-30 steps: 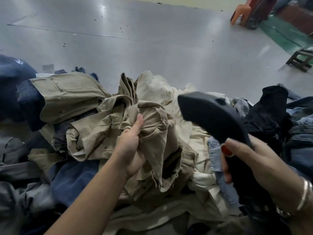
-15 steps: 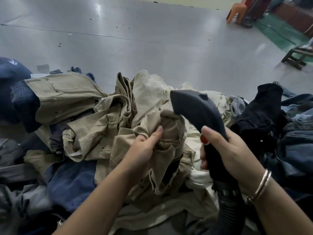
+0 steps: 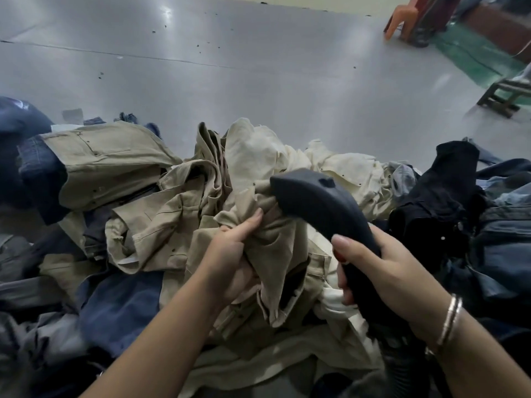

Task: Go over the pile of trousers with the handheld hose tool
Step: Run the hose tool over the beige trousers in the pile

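A: Where's the tool (image 3: 321, 206)?

B: Its head presses the khaki trousers (image 3: 275, 245) atop the pile (image 3: 120, 300). The right hand (image 3: 382, 271) wraps its handle; the hose runs out of view below.

A: And the left hand (image 3: 230, 254)?

B: Left of the tool, bunching the khaki cloth; its fingers are mostly buried in folds.

The underside of the black hose tool (image 3: 321, 202) was hidden, so I could not tell if it touched the beige trousers (image 3: 275, 239). Its ribbed hose (image 3: 402, 366) ran out at the bottom edge. The fingers of the left hand (image 3: 230, 254) were buried in cloth. The orange chair (image 3: 402, 18) and the wooden stool (image 3: 505, 93) were cut off by the edges.
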The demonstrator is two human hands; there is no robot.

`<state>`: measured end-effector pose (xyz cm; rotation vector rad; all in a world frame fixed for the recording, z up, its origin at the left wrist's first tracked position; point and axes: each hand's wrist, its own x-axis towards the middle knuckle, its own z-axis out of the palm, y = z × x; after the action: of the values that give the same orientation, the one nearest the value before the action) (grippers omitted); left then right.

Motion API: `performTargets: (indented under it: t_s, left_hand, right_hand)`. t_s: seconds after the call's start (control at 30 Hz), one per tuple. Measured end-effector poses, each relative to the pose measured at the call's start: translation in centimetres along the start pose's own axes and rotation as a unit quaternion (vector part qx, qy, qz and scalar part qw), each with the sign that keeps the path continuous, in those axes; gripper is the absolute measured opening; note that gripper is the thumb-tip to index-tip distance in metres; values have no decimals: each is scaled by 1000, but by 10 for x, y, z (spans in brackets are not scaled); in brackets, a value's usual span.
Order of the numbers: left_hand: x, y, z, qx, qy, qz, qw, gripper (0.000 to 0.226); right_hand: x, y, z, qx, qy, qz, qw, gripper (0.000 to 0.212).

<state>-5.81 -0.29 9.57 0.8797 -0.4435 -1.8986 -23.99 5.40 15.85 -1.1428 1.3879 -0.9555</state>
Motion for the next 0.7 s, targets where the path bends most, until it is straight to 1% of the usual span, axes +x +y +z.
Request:
performTargets:
  t_s: [0.07, 0.13, 0.2, 0.27, 0.37, 0.4, 0.47, 0.53, 0.57, 0.6, 0.63, 0.67, 0.7]
  left_hand:
    - [-2, -4, 2, 35, -21, -2, 999, 36]
    - [-4, -9, 3, 78, -32, 7, 996, 30]
    - [-5, -15, 4, 123, -43, 14, 991, 26]
    - [-6, -20, 4, 149, -72, 4, 986, 28]
    - [-6, -17, 4, 152, -88, -17, 984, 31]
    - [-6, -15, 4, 163, -76, -15, 984, 34]
    - [-2, -14, 3, 231, -10, 4, 973, 38]
    - [1, -16, 4, 284, 36, 19, 958, 30]
    - [1, -18, 7, 297, 45, 22, 954, 23]
    - [1, -18, 8, 298, 47, 17, 953, 18]
    - [1, -16, 9, 277, 47, 2, 960, 17]
    - [1, -13, 9, 222, 42, -28, 974, 17]
    - [1, -8, 8, 152, 31, -65, 986, 19]
  right_hand:
    - [5, -1, 6, 48, 61, -30, 997, 40]
    - [12, 1, 12, 62, 127, -46, 989, 44]
    - [21, 7, 16, 58, 170, -35, 983, 45]
    - [28, 13, 19, 44, 186, -9, 982, 46]
    - [32, 20, 21, 50, 187, 14, 981, 29]
    - [32, 20, 22, 55, 190, 18, 980, 25]
    - [31, 21, 21, 91, 192, 26, 977, 21]
    - [30, 21, 19, 149, 180, 42, 971, 13]
    - [29, 22, 18, 176, 165, 48, 969, 12]
    - [27, 19, 20, 202, 148, 61, 966, 15]
    - [26, 20, 19, 221, 127, 70, 964, 12]
    - [25, 18, 20, 236, 114, 78, 962, 4]
    - [25, 19, 18, 242, 111, 79, 961, 9]
